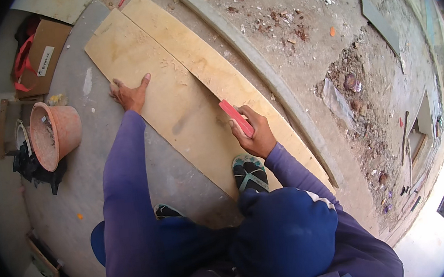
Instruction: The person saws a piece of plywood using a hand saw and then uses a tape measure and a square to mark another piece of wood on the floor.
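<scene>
Two long pieces of pale plywood lie side by side: a wide board [170, 109] and a narrower board [173, 38] to its right, with a dark seam between them. My left hand [132, 96] rests on the left edge of the wide board, thumb and fingers apart, holding nothing. In my right hand [258, 133], gripped between thumb and fingers, is a red block-shaped tool [236, 118]. Its far end is at the seam between the boards; its underside is hidden. My sandalled right foot [250, 173] stands on the wide board. Thin scraps or shavings lie near the seam.
An orange bucket [64, 130] stands at the left beside a black plastic bag [41, 168]. A cardboard box [48, 56] with red straps sits behind it. A raised concrete curb [263, 64] runs along the boards' right side; beyond lie rubble [365, 107] and a grey plank [380, 23].
</scene>
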